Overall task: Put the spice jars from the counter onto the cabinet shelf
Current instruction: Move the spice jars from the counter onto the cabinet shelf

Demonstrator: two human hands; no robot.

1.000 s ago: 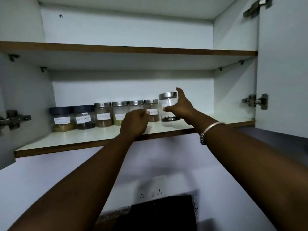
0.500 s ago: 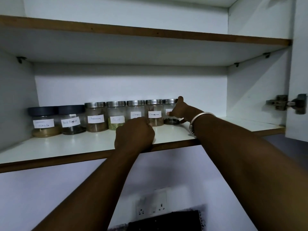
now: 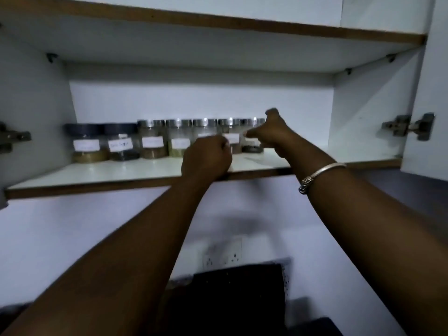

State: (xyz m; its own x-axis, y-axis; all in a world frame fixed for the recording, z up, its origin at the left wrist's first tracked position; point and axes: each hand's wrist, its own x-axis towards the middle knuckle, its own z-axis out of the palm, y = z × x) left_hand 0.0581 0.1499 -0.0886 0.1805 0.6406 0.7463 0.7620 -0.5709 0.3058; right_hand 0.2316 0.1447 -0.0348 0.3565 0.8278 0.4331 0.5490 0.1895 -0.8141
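Several labelled spice jars stand in a row at the back of the white cabinet shelf point(image 3: 97, 173): two dark-lidded jars point(image 3: 84, 141) at the left, then silver-lidded jars point(image 3: 151, 141). My right hand point(image 3: 269, 134) is around the rightmost spice jar point(image 3: 252, 147), which stands on the shelf; its fingers cross the jar's front and its thumb sticks up beside the lid. My left hand point(image 3: 206, 158) is curled into a fist holding nothing and rests on the shelf's front edge, hiding part of two jars. The picture is blurred.
An upper shelf point(image 3: 218, 23) hangs close above. The open cabinet door point(image 3: 431, 93) with its hinge point(image 3: 407, 126) stands at the right, and another hinge point(image 3: 12, 138) sits at the left. Right of the jars the shelf is bare. Wall sockets point(image 3: 223, 255) and a dark object point(image 3: 230, 299) lie below.
My right hand set the clear jar down at the right end of the row and stays on it. My left fist stayed at the shelf edge. The view shifted.
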